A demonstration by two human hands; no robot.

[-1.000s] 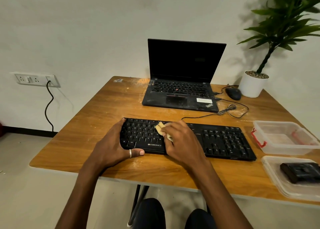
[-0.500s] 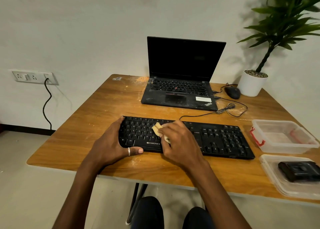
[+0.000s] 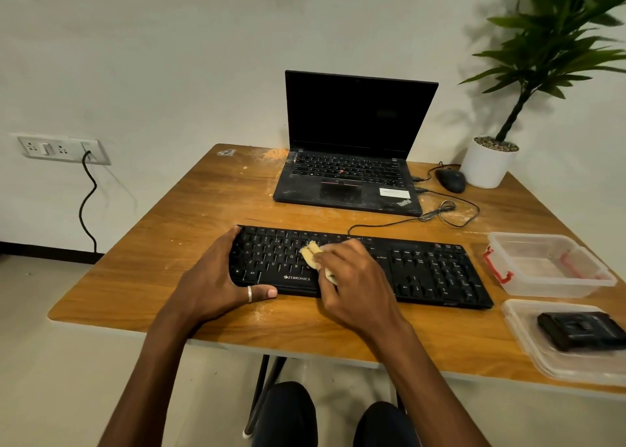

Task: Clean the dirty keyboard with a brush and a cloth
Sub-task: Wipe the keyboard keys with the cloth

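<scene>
The black Zebronics keyboard (image 3: 355,267) lies flat near the front edge of the wooden table (image 3: 162,243), in front of an open laptop (image 3: 352,162). Risk, as a judgement: pale dust is visible on the table around the keyboard, and a wipe that pushes debris toward the gaps between keys may lodge it deeper instead of lifting it; excess downward pressure could also dislodge a keycap or slide the keyboard toward the clear containers (image 3: 548,263) at the right, one of which holds a dark object that cannot be identified. The keyboard cable (image 3: 399,221) runs slack behind it and could snag if the unit shifts. The left hand (image 3: 216,277) is spread open around the keyboard's left end, fingers over the far edge and thumb along the near edge, bracing it against the table. The right hand (image 3: 352,277) is curled closed on a small yellowish cloth (image 3: 313,253), pressing it onto the keys near the centre of the letter block; only folded edges of the cloth protrude from under the fingers
</scene>
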